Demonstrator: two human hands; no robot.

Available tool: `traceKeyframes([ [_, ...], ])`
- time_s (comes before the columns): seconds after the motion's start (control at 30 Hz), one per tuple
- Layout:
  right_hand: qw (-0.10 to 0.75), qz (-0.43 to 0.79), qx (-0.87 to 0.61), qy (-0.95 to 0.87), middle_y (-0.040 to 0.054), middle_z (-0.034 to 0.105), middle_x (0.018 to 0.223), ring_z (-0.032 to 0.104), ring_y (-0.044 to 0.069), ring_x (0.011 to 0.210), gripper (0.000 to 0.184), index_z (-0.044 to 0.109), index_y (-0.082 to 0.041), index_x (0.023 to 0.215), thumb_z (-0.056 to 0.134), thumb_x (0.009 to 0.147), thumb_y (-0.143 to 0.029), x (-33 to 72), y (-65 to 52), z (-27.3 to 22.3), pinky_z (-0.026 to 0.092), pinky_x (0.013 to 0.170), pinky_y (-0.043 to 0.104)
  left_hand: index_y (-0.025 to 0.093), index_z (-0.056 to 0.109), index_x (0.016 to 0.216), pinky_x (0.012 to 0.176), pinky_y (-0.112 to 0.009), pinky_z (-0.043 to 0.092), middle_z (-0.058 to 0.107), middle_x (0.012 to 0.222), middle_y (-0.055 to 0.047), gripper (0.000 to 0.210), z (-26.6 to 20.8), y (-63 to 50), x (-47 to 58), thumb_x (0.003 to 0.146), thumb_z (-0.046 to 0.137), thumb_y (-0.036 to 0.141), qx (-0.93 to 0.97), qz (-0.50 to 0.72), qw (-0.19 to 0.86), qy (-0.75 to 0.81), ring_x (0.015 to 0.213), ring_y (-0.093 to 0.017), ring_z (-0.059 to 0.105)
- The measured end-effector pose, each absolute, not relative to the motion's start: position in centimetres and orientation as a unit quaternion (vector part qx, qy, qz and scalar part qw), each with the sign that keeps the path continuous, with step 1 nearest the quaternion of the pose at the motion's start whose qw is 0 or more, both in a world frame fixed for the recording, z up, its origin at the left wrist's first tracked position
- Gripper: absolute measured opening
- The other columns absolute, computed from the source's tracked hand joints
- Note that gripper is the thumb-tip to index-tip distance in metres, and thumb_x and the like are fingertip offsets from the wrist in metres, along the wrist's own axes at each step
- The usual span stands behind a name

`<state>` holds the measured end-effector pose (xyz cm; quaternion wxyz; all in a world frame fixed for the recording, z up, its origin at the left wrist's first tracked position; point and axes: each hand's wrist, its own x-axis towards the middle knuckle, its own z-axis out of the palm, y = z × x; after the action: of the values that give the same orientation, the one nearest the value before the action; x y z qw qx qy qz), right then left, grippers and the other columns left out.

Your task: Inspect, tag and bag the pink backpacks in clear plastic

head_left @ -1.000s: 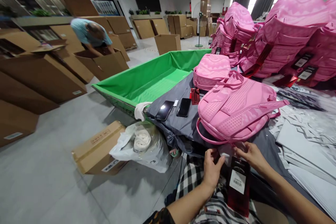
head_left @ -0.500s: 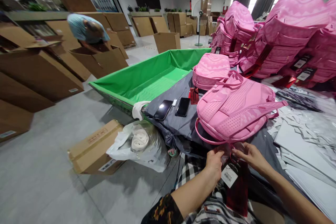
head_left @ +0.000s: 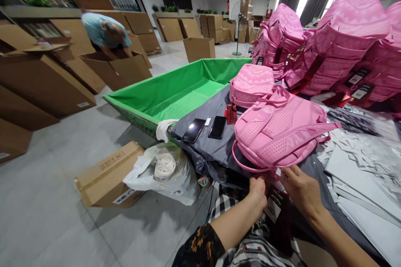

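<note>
A pink backpack [head_left: 278, 129] lies on the dark grey cloth at the table edge, its perforated back and straps facing up. My left hand [head_left: 258, 194] is closed just below its lower edge; what its fingers pinch is hidden. Close beside it, my right hand [head_left: 299, 185] pinches a small whitish piece [head_left: 278, 172] against the backpack's bottom edge. Below both hands hang a black tag with a white label [head_left: 273, 210] and a dark red strip [head_left: 280, 233], over my lap.
Two phones [head_left: 217, 127] and a smaller pink bag [head_left: 252, 83] lie beyond. Pink backpacks [head_left: 351, 37] are piled at right, above white sheets [head_left: 354, 175]. A green-lined bin [head_left: 175, 91], carton [head_left: 108, 175] and plastic bag [head_left: 163, 175] stand left. A person [head_left: 105, 33] bends over a box.
My right hand has risen slightly, fingers now at the backpack's bottom edge with the whitish piece. My left hand stays close by. The hanging tag has turned and is partly shaded.
</note>
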<state>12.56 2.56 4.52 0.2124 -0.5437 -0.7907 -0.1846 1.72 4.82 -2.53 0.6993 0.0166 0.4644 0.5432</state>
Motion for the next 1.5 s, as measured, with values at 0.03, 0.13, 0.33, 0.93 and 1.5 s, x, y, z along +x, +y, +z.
traceKeyframes([
  [0.03,0.204,-0.199,-0.541,-0.791,0.0022,0.063,0.072,0.055,0.012,0.055,0.029,0.066,-0.020,0.079,0.047,0.098,-0.029,11.8,2.6,4.5,0.029,0.049,0.026,0.015,0.064,0.065,0.058,-0.028,0.046,0.063,0.059,-0.001,0.023,-2.6,4.7,1.6,0.051,0.079,0.026,0.016,0.545,0.698,0.464,0.056,-0.014,0.055],
  [0.13,0.180,-0.212,-0.538,-0.796,0.0033,0.063,0.073,0.057,0.013,0.062,0.024,0.065,-0.020,0.078,0.049,0.096,-0.020,9.9,2.5,3.4,0.031,0.052,0.026,0.015,0.062,0.062,0.055,-0.025,0.041,0.058,0.056,0.001,0.032,-2.5,4.0,0.9,0.048,0.083,0.036,0.022,0.554,0.697,0.455,0.054,-0.011,0.049],
  [0.33,0.178,-0.245,-0.509,-0.806,0.0096,0.071,0.092,0.061,0.020,0.078,0.024,0.067,-0.015,0.106,0.044,0.099,-0.014,8.9,0.6,1.2,0.040,0.069,0.031,0.013,0.063,0.057,0.058,-0.024,0.038,0.058,0.056,0.002,0.046,-1.9,2.5,-0.2,0.045,0.090,0.049,0.062,0.576,0.698,0.421,0.056,-0.010,0.047],
  [0.93,0.360,-0.152,-0.551,-0.738,0.0050,0.065,0.088,0.064,0.018,0.073,0.016,0.059,-0.020,0.104,0.046,0.103,-0.030,10.4,1.3,-0.2,0.051,0.065,0.029,0.013,0.077,0.070,0.069,-0.028,0.049,0.074,0.073,-0.006,0.022,-2.3,3.2,0.3,0.051,0.080,0.025,0.151,0.603,0.650,0.438,0.067,-0.016,0.060],
  [1.5,0.222,-0.200,-0.564,-0.770,0.0102,0.061,0.091,0.050,0.025,0.081,0.010,0.059,-0.020,0.092,0.053,0.085,-0.016,9.5,0.8,-0.2,0.037,0.071,0.035,0.018,0.081,0.075,0.066,-0.028,0.049,0.076,0.071,-0.007,0.018,1.4,1.9,-1.6,0.076,0.064,0.022,0.441,0.499,0.557,0.496,0.064,-0.020,0.065],
])
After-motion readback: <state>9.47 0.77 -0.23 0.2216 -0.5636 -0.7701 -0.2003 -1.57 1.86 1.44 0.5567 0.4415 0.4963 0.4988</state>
